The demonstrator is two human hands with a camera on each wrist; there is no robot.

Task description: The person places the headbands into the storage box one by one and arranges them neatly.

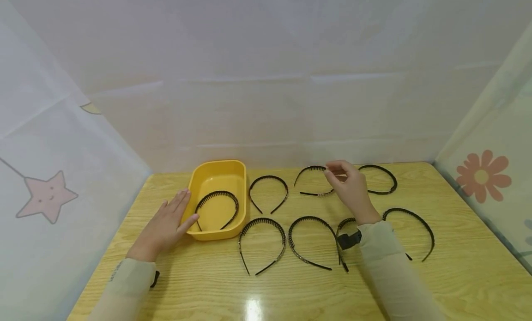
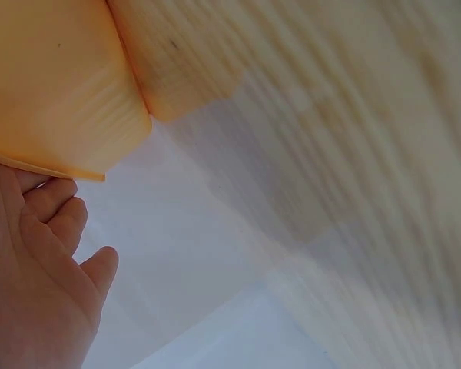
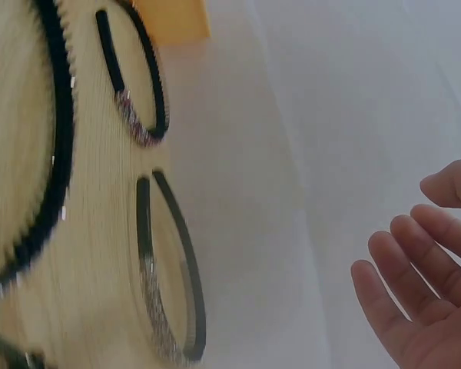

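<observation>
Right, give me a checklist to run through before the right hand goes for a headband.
1. Tray steadied: ok, left hand touches its side.
2. Right hand free: ok, it holds nothing.
3. Room in the tray: seemingly ok, one headband lies inside.
4. Back-row headband gripped: not ok, the hand is apart from it.
5. Headband by the right wrist fully visible: not ok, partly covered.

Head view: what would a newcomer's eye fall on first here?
The yellow tray stands out first, left of centre on the table, one black headband inside and the left hand touching its left side. Other black headbands spread to its right, the empty right hand near the back row. A reddish flower marks the cloth at right.
</observation>
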